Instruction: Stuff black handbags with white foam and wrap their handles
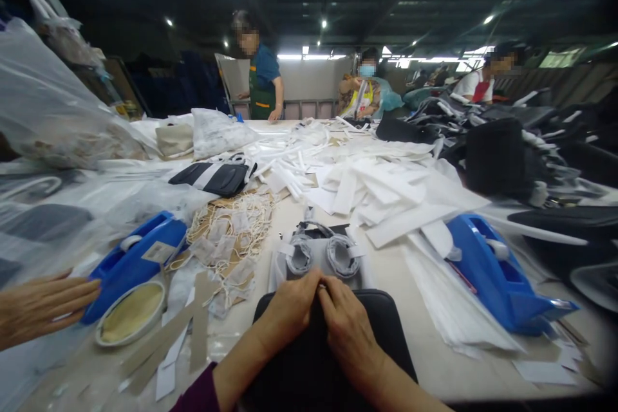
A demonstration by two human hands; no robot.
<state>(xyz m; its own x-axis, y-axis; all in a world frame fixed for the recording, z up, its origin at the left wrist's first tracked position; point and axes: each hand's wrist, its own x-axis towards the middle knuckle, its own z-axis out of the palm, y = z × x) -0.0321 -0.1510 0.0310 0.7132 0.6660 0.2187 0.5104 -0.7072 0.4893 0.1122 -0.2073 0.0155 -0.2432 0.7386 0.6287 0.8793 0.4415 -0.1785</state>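
My left hand (288, 310) and my right hand (348, 325) meet at the far edge of a black bag-like piece (381, 322) lying on the table in front of me. Both hands are closed, fingertips pinched together on its top edge at the middle. Just beyond my fingers lie two rolled grey straps (321, 254) on a white wrapper. A blue tape dispenser (497, 273) sits to the right of my hands. Another blue tape dispenser (132, 261) lies to the left.
Another person's hand (41, 309) rests flat at the left beside a round tin (130, 312). Stringed paper tags (232, 232), white paper strips (386, 187) and black bags (502, 154) cover the table. Three people work at the far side.
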